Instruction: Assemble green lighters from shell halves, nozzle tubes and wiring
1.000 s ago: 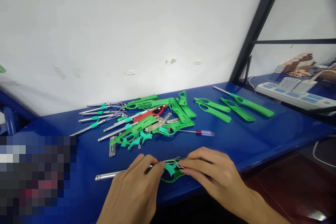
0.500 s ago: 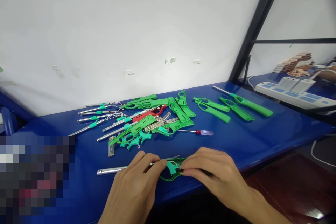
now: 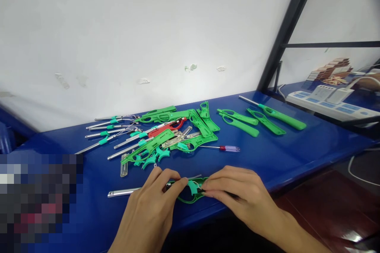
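Observation:
On the near edge of the table lies an opened long-reach lighter, its green half-shell point(image 3: 190, 201) facing up and its metal tube point(image 3: 123, 193) pointing left. My left hand point(image 3: 154, 201) is closed over the front of the lighter, thumb and fingers pressing where the tube meets the shell. A teal trigger point(image 3: 193, 186) sits in the shell between my hands. My right hand point(image 3: 240, 191) pinches inside the handle, just right of the trigger, by a white wire and a small black part. What its fingertips hold is mostly hidden.
Beyond my hands is a pile of green shells point(image 3: 160, 144), metal tubes point(image 3: 99, 145), teal triggers point(image 3: 150, 161), clear tanks point(image 3: 124, 168) and a red shell point(image 3: 168, 128). A screwdriver point(image 3: 228, 148) and an assembled lighter point(image 3: 282, 118) lie further right. A power strip point(image 3: 332, 104) is behind the frame post.
The view has shifted slightly. Both hands stay on the lighter, and the right fingertips have barely moved beside the trigger.

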A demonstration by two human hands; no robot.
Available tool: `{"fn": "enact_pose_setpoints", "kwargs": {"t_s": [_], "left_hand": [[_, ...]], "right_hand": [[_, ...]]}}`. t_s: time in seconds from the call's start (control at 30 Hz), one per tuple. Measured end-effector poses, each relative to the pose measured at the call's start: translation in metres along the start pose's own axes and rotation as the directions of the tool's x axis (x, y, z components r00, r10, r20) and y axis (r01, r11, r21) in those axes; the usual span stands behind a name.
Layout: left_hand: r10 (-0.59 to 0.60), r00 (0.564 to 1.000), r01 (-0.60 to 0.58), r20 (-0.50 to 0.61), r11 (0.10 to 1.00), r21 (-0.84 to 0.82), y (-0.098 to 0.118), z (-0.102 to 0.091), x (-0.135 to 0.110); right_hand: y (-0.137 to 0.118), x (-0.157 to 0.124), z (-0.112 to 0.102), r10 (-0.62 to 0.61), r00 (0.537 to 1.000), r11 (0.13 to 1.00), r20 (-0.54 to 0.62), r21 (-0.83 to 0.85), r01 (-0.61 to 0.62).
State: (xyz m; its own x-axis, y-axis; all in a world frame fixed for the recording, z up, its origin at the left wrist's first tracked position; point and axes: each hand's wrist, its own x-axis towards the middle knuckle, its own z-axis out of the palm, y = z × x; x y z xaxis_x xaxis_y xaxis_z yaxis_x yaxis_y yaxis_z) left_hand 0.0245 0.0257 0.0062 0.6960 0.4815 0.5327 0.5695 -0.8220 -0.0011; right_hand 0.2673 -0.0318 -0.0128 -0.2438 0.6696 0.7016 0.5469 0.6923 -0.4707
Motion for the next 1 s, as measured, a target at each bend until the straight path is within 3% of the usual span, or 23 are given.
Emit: {"fn": "enact_pose_setpoints", "kwargs": {"t_s": [0.43, 0.7, 0.87, 1.0], "left_hand": [[-0.015, 0.999, 0.018, 0.029, 0.995, -0.1, 0.003, -0.006, 0.002], [0.023, 0.996, -0.014, 0.081, 0.993, -0.115, -0.005, -0.001, -0.002], [0.044, 0.998, -0.04, 0.049, 0.996, -0.085, -0.005, -0.001, 0.0], [0.056, 0.998, -0.054, 0.024, 0.995, -0.085, -0.007, 0.0, 0.0]], "right_hand": [[0.0, -0.001, 0.0, 0.044, 0.999, 0.999, 0.009, 0.0, -0.044], [-0.009, 0.002, -0.001, 0.201, 0.97, 0.977, 0.135, -0.101, -0.189], [-0.016, 0.011, 0.004, 0.23, 0.958, 0.952, 0.172, -0.245, -0.185], [-0.016, 0.02, 0.007, 0.247, 0.942, 0.95, 0.226, -0.246, -0.191]]}}
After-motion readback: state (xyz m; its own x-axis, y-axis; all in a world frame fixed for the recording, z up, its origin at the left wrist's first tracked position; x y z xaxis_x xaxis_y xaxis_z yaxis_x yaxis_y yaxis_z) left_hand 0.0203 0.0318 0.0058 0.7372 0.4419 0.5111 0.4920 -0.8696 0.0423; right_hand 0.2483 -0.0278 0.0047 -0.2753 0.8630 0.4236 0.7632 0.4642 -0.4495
